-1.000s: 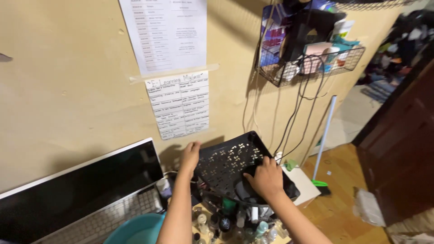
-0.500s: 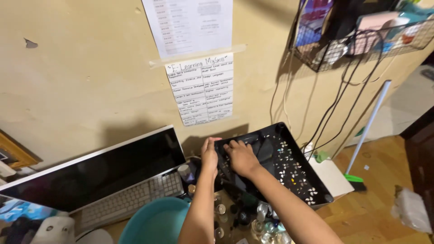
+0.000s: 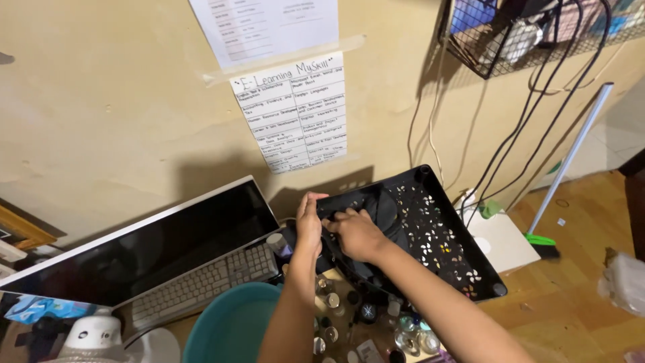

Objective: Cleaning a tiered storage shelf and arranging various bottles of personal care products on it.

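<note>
Wall: beige, papers taped above the counter (image 3: 531,296).
Tray: black perforated tray (image 3: 443,235), long axis far-left to near-right.
Left hand (image 3: 309,225): clamped on tray's far-left edge.
Right hand (image 3: 356,234): pressed on a dark item inside the tray; its fingers are hidden.

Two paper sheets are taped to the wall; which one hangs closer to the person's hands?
The lower sheet, a grid table with a handwritten heading, hangs just above the left hand and right hand. The upper printed sheet sits higher, cut off by the frame.

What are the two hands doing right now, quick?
Left hand: fingers gripping the black tray's left edge.
Right hand: fingers pressed on the dark cloth inside it.
</note>
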